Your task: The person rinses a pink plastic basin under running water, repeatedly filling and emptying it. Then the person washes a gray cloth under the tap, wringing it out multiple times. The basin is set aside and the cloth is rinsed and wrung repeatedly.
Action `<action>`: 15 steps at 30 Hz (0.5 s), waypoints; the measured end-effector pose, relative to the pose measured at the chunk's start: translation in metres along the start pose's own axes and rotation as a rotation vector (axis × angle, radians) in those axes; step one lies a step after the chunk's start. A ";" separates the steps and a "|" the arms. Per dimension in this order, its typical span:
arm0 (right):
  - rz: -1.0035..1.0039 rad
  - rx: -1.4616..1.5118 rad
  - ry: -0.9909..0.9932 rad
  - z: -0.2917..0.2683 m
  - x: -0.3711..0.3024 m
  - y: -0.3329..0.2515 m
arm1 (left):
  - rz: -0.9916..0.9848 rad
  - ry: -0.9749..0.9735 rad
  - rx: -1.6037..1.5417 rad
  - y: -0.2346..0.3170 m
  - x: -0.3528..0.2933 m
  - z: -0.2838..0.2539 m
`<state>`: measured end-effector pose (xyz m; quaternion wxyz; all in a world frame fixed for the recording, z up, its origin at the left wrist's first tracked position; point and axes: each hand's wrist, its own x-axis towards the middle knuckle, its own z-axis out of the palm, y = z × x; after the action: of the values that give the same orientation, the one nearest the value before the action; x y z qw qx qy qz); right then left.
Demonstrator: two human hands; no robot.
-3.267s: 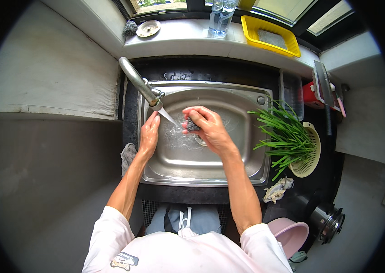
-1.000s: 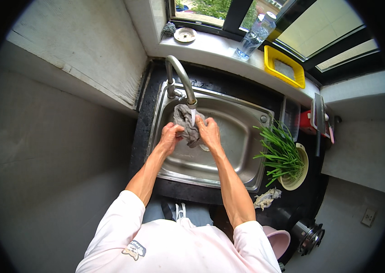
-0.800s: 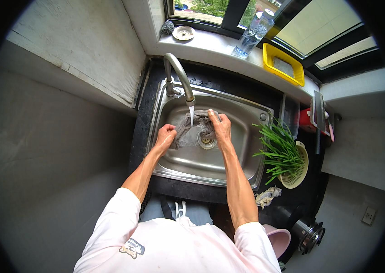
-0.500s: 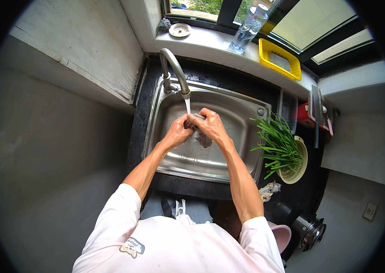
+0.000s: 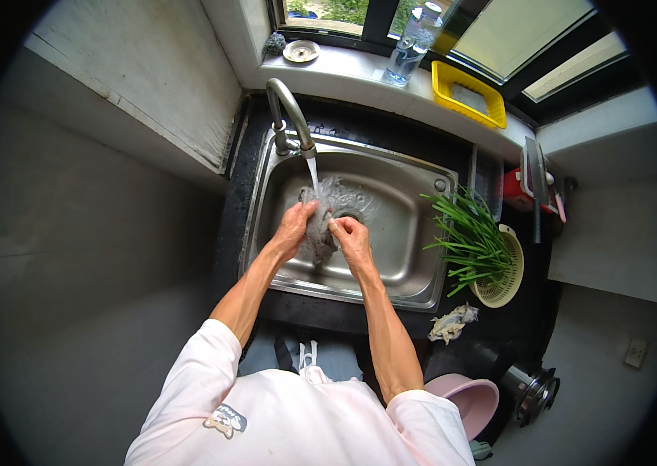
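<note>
A wet grey cloth (image 5: 317, 234) hangs loosely between my hands over the steel sink (image 5: 394, 206), its upper part under the running water. My left hand (image 5: 292, 227) grips it along the left side. At its right edge, my right hand (image 5: 353, 241) pinches the cloth between thumb and fingers. The curved faucet (image 5: 294, 105) stands at the sink's back left, pouring a stream onto the cloth. Water splashes around the drain (image 5: 349, 217), which shows partly behind the hands.
Right of the sink, long green leafy stalks (image 5: 468, 241) lie in a cream colander (image 5: 508, 289). A crumpled rag (image 5: 453, 323), a pink basin (image 5: 474, 408) and a metal pot (image 5: 532, 394) are nearer. A cleaver (image 5: 534, 175) leans by a red holder. The sill holds a bottle (image 5: 410, 54) and yellow basket (image 5: 490, 116).
My hands have moved apart and slightly down from close together under the faucet. The cloth, bunched between them before, now hangs more spread out, with water splashing over it.
</note>
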<state>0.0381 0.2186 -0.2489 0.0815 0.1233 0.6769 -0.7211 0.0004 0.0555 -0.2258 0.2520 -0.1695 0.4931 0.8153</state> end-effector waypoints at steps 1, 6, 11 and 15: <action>0.075 0.110 0.033 0.001 0.000 -0.002 | 0.015 -0.002 0.060 0.004 -0.003 -0.002; 0.097 0.582 0.078 -0.015 0.001 -0.038 | 0.026 0.196 0.335 0.017 -0.006 -0.037; -0.076 0.625 0.120 -0.022 0.005 -0.091 | -0.022 0.448 0.382 -0.008 -0.016 -0.073; -0.111 0.430 0.000 -0.010 0.017 -0.129 | -0.084 0.547 0.254 -0.027 -0.021 -0.075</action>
<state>-0.0146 0.2389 -0.1310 0.0136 0.1003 0.5132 -0.8523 0.0347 -0.0061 -0.2686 0.1625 -0.3700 0.6330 0.6603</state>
